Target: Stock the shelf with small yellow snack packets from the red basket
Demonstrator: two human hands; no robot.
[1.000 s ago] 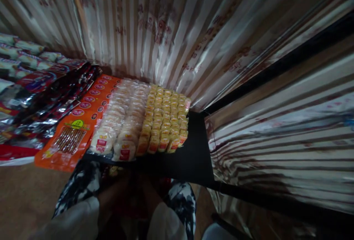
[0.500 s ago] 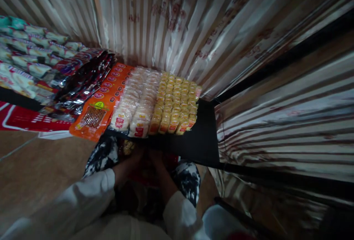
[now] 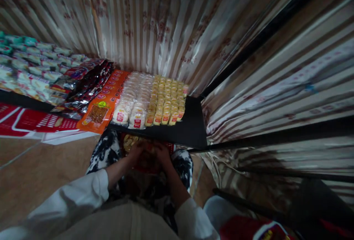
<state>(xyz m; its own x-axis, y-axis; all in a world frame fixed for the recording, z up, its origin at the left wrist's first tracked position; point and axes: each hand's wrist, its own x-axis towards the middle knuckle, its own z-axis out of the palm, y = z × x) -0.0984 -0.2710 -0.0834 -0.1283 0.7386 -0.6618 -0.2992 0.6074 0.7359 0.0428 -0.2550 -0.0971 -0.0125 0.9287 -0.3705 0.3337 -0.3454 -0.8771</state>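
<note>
My left hand (image 3: 136, 150) and my right hand (image 3: 162, 153) come together low between my knees, just below the front edge of a black shelf (image 3: 190, 131). Their fingers curl inward around something dark and orange-brown, too dim to name. Beneath them is a red container (image 3: 148, 168), with pale yellowish wrapped snacks (image 3: 130, 141) showing beside my left hand. Above, on the shelf, stand rows of yellow packaged snacks (image 3: 167, 101) and whitish round packaged snacks (image 3: 132, 101). An orange snack packet (image 3: 106, 101) lies to their left.
Dark glossy packets (image 3: 88, 83) and many white packets (image 3: 35, 66) fill the shelf's left part. A red basket (image 3: 55, 120) is under it at left. A striped curtain (image 3: 155, 22) hangs behind, and black frame bars (image 3: 265, 136) run along the right. A red package (image 3: 249, 229) is at lower right.
My hands have come back from under the shelf edge toward me and now show more fully. The view has shifted, bringing the red package at lower right into sight.
</note>
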